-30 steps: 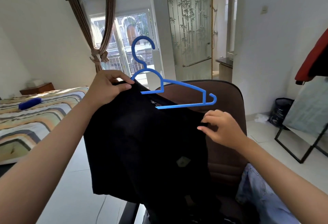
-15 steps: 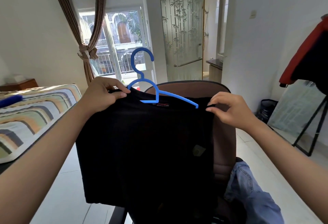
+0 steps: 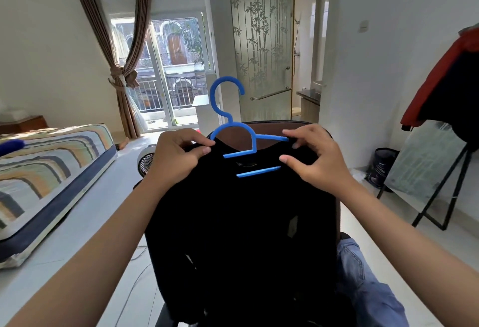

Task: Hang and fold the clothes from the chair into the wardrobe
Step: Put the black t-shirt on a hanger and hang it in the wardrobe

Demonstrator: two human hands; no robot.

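A black shirt [image 3: 246,223] hangs from a blue hanger [image 3: 234,130], held up in front of the brown chair [image 3: 269,132], whose backrest shows just behind the collar. The hanger's hook stands upright above the neckline, and its lower bars show inside the neck opening. The left hand [image 3: 178,155] pinches the shirt's left shoulder over the hanger arm, fingers curled and thumb pressed to the cloth. The right hand [image 3: 313,155] grips the right shoulder the same way, fingertips on the hanger's right arm and thumb on the fabric below. The shirt's body drapes down over the chair's front. On the chair seat, right of the shirt, lies a piece of blue denim [image 3: 368,288]. Left of the chair stands a bed with a striped cover [image 3: 51,161]; right of it, a mirror on a black stand [image 3: 427,168] leans by the wall.
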